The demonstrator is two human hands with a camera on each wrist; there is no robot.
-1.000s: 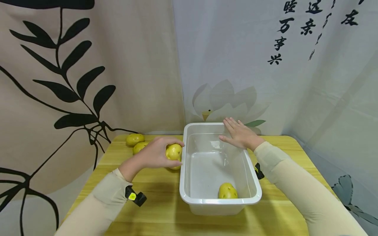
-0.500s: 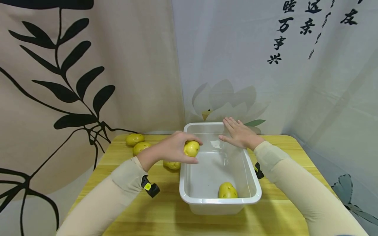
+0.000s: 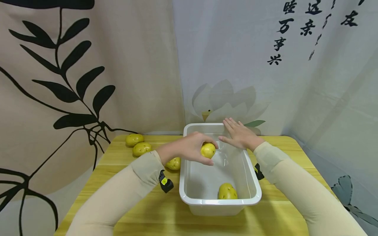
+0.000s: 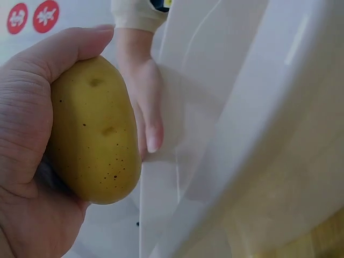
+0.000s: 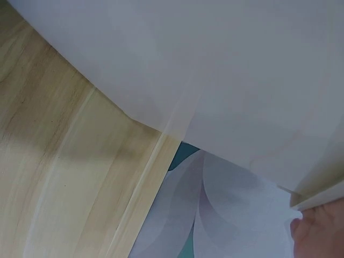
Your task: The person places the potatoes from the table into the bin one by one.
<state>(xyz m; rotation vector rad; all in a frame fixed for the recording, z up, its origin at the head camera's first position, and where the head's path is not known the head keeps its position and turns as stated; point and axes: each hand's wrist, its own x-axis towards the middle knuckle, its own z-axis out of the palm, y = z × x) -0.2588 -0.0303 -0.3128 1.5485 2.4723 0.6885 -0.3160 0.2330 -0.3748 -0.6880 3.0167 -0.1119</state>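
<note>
My left hand (image 3: 190,147) holds a yellow potato (image 3: 208,150) over the white plastic basin (image 3: 220,202), above its floor. In the left wrist view the potato (image 4: 95,134) shows dark specks and shallow dents, with the thumb and fingers curled about it. My right hand (image 3: 240,135) rests on the basin's far right rim, its fingers stretched out; only a small part of that hand (image 5: 321,231) shows in the right wrist view. Another potato (image 3: 227,191) lies inside the basin at its near end.
Left of the basin, on the wooden table (image 3: 141,209), lie three more potatoes: one near the back edge (image 3: 134,139), one just in front of it (image 3: 142,149), and one by the basin's wall (image 3: 173,163). A printed curtain (image 3: 141,65) hangs behind the table.
My left hand has carried its potato rightward from outside the basin's left wall, across the rim, to above the inside. The right hand has stayed on the rim.
</note>
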